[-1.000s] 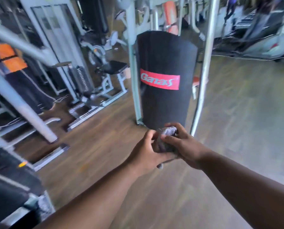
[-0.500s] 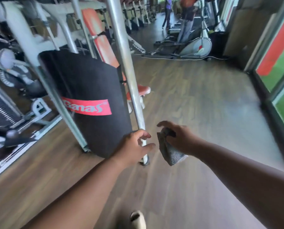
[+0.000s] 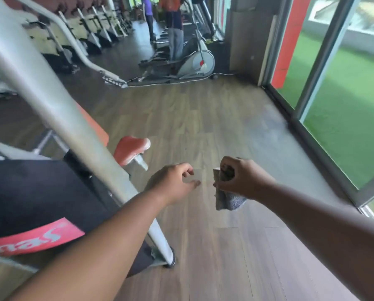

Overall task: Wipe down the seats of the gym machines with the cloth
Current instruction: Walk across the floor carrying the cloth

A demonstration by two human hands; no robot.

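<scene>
Right hand has the grey cloth bunched in its fist out over the wood floor, left hand is loosely curled and holding nothing, just beside it, with the red seat up ahead to the left.

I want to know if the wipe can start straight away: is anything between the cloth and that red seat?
Nothing visible blocks it. The right hand grips the grey cloth, and the red seat lies ahead to its left, with the empty left hand near that line. The slanted grey frame tube stands left of the seat.
</scene>
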